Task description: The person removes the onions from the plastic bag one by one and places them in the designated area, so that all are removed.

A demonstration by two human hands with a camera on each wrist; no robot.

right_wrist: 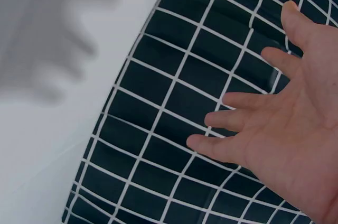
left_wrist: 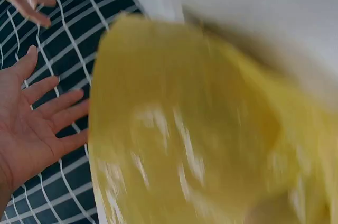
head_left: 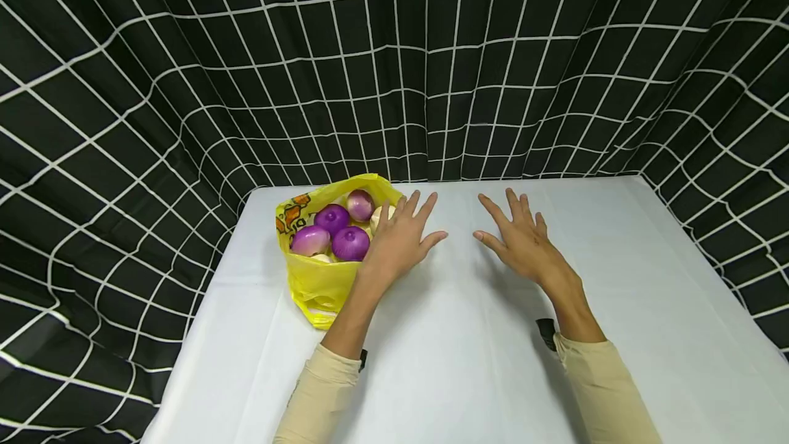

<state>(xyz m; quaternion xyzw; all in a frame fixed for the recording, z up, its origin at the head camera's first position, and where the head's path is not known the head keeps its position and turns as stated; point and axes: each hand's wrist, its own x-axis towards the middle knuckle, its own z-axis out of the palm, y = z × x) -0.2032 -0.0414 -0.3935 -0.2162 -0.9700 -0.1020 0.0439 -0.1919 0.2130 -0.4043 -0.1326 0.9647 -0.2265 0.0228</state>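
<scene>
A yellow plastic bag (head_left: 320,283) stands with its mouth wide on the left part of the table, holding several purple onions (head_left: 351,244) and some pale bulbs, one of them (head_left: 374,219) partly hidden by the left hand. My left hand (head_left: 399,238), fingers spread, is over the bag's right edge in the head view and holds nothing. In the left wrist view the bag (left_wrist: 174,113) looms blurred beside the spread left hand (left_wrist: 39,118). To the right, my right hand (head_left: 524,242) hovers above the table with fingers spread; the right wrist view shows its bare palm (right_wrist: 285,108).
A white cloth covers the table (head_left: 456,362). Black curtains with a white grid (head_left: 382,74) hang behind it and along both sides. Both forearms reach in from the front edge, in beige sleeves (head_left: 323,389), with a dark band part visible at each wrist.
</scene>
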